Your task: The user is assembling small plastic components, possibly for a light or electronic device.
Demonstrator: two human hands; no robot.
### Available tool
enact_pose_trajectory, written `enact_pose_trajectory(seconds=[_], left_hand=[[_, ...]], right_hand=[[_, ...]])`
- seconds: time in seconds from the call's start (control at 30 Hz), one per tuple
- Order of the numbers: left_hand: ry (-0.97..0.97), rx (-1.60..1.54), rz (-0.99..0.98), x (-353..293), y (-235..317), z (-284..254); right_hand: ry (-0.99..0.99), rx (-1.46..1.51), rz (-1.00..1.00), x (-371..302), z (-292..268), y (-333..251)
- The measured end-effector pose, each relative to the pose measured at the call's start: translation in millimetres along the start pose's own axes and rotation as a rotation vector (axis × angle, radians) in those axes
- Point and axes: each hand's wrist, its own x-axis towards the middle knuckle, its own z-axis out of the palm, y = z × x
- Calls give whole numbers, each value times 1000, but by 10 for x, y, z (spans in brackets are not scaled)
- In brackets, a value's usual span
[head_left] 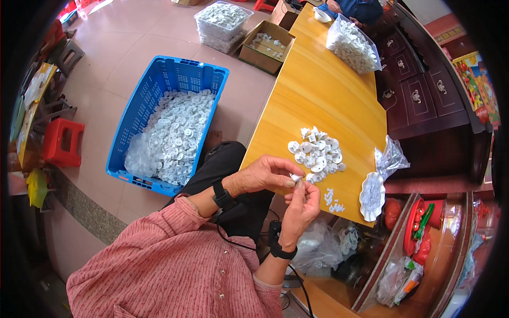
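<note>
Between the fingertips of my left hand (265, 175) is a small white plastic part (295, 177), and the thumb and fingers of my right hand (303, 208) pinch it too. Both hands are closed, held together just over the near edge of the wooden table (297, 90). Right beyond them lies a heap of round white plastic parts (317, 153). To the right of my fingers, several tiny white pieces (333, 201) are scattered on the tabletop. My fingers partly cover the part, so its exact kind cannot be made out.
A scalloped white dish (372, 196) of tiny pieces stands at the table's right edge beside a clear plastic bag (391, 158). On the floor at left is a blue crate (127, 135) of white parts. Another person (360, 9) sits beyond a full clear bin (354, 46).
</note>
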Motion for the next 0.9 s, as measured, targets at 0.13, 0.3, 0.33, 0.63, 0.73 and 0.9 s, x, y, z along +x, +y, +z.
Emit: enact_pose_trajectory(seconds=[0.13, 0.3, 0.33, 0.63, 0.73, 0.9], left_hand=[[15, 118, 77, 0, -13, 2], [7, 65, 42, 13, -20, 32], [-13, 65, 30, 17, -26, 35], [-17, 90, 20, -19, 18, 52], [9, 108, 53, -35, 39, 65], [-18, 174, 83, 0, -18, 16]], right_hand=[[3, -63, -35, 19, 12, 48], [36, -41, 30, 11, -8, 56], [14, -34, 29, 7, -14, 52], [24, -65, 22, -25, 9, -4], [17, -58, 23, -22, 20, 9], [37, -34, 31, -34, 2, 34]])
